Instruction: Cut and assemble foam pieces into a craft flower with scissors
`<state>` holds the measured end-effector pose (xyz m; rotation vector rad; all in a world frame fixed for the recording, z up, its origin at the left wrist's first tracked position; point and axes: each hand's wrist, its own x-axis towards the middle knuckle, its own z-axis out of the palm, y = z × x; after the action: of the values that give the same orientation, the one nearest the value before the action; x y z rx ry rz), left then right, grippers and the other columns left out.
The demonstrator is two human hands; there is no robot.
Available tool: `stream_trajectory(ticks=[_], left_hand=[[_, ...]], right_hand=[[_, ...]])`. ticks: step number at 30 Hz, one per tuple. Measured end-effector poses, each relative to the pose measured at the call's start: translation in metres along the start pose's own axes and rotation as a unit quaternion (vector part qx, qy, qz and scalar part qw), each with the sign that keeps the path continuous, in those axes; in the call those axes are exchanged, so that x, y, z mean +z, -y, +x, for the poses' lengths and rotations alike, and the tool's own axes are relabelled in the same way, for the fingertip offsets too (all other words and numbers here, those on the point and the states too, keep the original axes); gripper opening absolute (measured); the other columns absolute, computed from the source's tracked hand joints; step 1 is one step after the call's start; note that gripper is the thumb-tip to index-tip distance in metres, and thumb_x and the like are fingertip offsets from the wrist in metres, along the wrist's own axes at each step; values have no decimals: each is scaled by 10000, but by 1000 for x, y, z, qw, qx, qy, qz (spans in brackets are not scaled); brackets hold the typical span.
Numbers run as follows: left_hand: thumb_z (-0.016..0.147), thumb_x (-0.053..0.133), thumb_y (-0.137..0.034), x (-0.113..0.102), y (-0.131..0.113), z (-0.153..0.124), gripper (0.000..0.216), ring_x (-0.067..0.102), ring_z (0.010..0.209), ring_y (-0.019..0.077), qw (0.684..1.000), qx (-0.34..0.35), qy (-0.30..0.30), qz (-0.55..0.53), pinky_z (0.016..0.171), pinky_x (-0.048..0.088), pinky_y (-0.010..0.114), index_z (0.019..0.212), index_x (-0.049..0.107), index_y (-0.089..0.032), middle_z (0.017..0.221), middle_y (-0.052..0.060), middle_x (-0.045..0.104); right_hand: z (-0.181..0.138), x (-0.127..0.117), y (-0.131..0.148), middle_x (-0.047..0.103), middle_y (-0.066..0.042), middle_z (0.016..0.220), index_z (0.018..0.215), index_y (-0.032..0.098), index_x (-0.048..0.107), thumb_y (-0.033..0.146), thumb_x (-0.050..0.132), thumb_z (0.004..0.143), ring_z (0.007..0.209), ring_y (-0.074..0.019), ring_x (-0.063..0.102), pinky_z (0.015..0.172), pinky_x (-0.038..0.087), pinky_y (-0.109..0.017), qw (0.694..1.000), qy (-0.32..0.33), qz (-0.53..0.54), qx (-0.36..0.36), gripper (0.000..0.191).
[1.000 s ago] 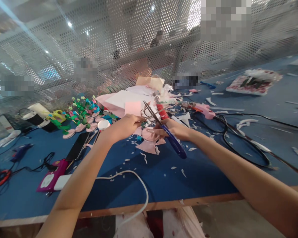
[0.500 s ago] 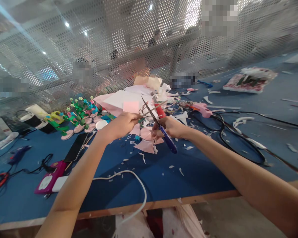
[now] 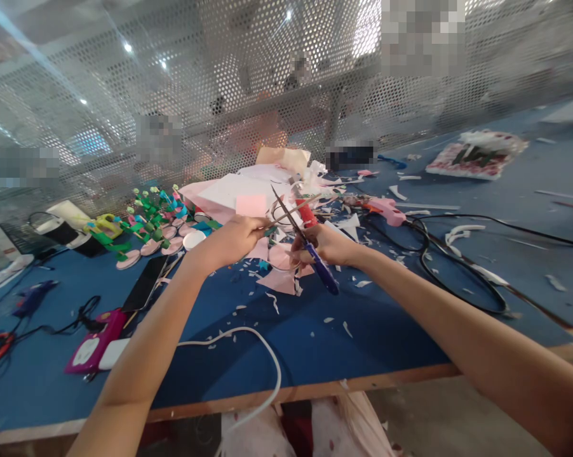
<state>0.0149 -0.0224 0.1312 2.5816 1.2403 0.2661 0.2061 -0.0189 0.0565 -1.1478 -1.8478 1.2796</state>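
Now: scissors cross thin stick over mid bench.
L hand has grip clamped on thin stick, R hand on scissors; pink paper scrap near, glue gun to right, phone left.
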Motion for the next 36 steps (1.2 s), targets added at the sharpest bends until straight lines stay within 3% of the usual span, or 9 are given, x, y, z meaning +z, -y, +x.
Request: stream_trajectory(ticks=[8,15,22,29,32,36], left_hand=[[818,370,-122,2,-4,-2,371,592,875,135,999,1,34,-23,820,436,246,1115,589,-162,1077,52,643],[814,373,-141,3,-1,-3,365,586,861,138,999,-2,44,-14,798,443,245,1087,612,-181,1084,44,641],[820,363,-143,5,-2,0,371,590,839,138,999,-16,38,-13,791,435,243,1101,604,-168,1045,62,652],[828,372,-161,-3,3,-2,331,590,757,132,1000,-9,-10,3,746,437,240,1051,613,-124,901,81,675],[832,358,-154,-8,5,-5,312,590,714,132,1000,-13,-20,11,725,440,242,978,631,-116,808,72,677],[819,364,-138,-3,6,-2,334,592,821,150,1000,-6,-21,-8,761,435,245,1037,616,-119,893,83,674]], right_hand=[[-1,-3,-2,580,-17,570,640,126,596,412,660,582,549,-138,518,527,395,-256,994,10,-102,-30,299],[-4,-3,5,586,-32,673,725,122,604,518,621,604,625,-151,500,578,383,-274,989,9,-147,-5,414],[-2,-3,2,553,-23,607,653,138,559,498,543,671,603,-151,485,566,375,-271,984,-20,-168,-53,361],[2,3,-6,509,-3,498,572,171,494,289,489,645,534,-131,479,515,372,-233,979,-75,-167,-89,139],[3,5,-7,512,-13,475,586,182,503,357,506,675,546,-154,506,513,381,-241,980,-90,-165,-72,195],[2,4,-4,531,-18,488,593,176,529,486,551,661,576,-169,523,527,388,-251,983,-83,-157,-48,319]])
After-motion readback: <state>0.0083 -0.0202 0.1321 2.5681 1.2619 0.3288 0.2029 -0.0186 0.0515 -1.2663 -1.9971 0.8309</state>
